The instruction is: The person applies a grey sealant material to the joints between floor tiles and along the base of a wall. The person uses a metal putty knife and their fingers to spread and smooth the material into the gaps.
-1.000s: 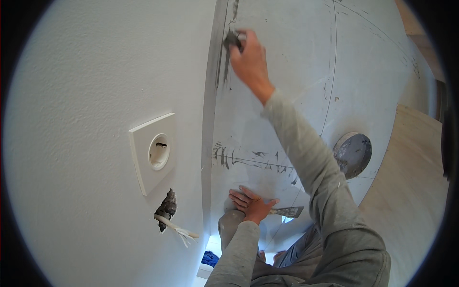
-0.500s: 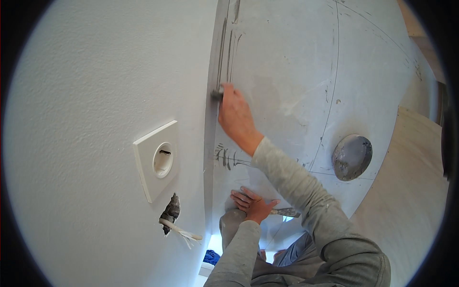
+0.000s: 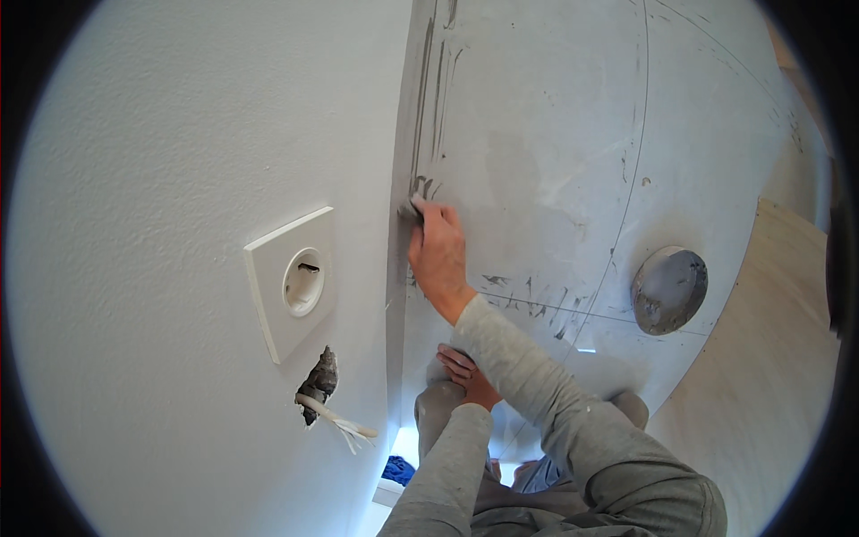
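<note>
My right hand (image 3: 440, 255) is closed on a small dark grey lump (image 3: 408, 211), pressed into the corner where the grey tiled surface (image 3: 537, 134) meets the white wall (image 3: 161, 224). What the lump is made of I cannot make out. Dark wet smears (image 3: 424, 183) lie just above the fingertips and run up along the corner. Lower down, my left hand (image 3: 470, 376) rests against the tiles by my knee, fingers fairly straight. A putty knife showed at this hand a moment ago; my right forearm now covers that spot.
On the white wall sit a socket (image 3: 302, 282) and, below it, a ragged hole (image 3: 318, 385) with a stripped cable (image 3: 335, 421) sticking out. A round grey mottled disc (image 3: 669, 291) lies on the tiles at right. Beyond it is a pale wooden board (image 3: 761, 313).
My right hand has moved down along the corner with the grey lump, leaving fresh dark smears above it. Smears along the cross joint have come into sight; the putty knife has gone behind my forearm.
</note>
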Demonstrator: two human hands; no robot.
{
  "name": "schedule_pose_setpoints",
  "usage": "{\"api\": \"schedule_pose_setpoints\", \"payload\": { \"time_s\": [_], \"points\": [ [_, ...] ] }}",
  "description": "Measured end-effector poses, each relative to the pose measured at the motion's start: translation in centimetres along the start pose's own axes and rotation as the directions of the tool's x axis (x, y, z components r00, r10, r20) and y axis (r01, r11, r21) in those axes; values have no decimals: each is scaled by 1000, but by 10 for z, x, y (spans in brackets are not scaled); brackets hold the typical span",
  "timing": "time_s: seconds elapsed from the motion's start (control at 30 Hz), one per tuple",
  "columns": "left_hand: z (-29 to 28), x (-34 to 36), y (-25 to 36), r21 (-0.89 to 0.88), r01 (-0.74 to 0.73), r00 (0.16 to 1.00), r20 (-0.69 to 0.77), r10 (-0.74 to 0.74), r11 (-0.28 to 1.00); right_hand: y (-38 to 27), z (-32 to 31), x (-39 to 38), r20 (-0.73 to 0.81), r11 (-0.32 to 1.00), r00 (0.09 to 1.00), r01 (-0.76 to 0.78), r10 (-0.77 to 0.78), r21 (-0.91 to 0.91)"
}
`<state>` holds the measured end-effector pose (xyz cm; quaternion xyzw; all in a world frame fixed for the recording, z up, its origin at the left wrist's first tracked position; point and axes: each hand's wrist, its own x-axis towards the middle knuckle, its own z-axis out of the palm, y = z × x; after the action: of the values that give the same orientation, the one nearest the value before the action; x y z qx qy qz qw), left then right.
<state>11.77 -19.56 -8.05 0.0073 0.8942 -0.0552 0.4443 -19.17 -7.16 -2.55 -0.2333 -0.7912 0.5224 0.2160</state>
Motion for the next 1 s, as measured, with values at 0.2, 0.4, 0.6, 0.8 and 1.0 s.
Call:
{"api": "schedule_pose_setpoints", "payload": {
  "time_s": [0.2, 0.4, 0.6, 0.8, 1.0],
  "points": [
    [-31, -9, 22, 228, 63, 990, -140, -32, 972, 13, -34, -57, 425, 943, 844, -317, 328, -97],
    [-105, -13, 38, -262, 106, 935, 355, -7, 959, 41, -33, 166, 23, 982, 995, 104, -102, -161],
    [-100, -14, 36, -262, 144, 929, 369, -39, 954, 41, -10, 77, 195, 978, 981, 56, -16, -202],
    [-19, -9, 3, -138, 10, 995, 100, 4, 990, -13, -25, -98, 404, 999, 914, -20, 31, -30],
    [-24, -8, 5, -2, -33, 999, 26, 33, 999, -16, -49, -93, 429, 961, 867, -276, 253, -9]
  ]
}}
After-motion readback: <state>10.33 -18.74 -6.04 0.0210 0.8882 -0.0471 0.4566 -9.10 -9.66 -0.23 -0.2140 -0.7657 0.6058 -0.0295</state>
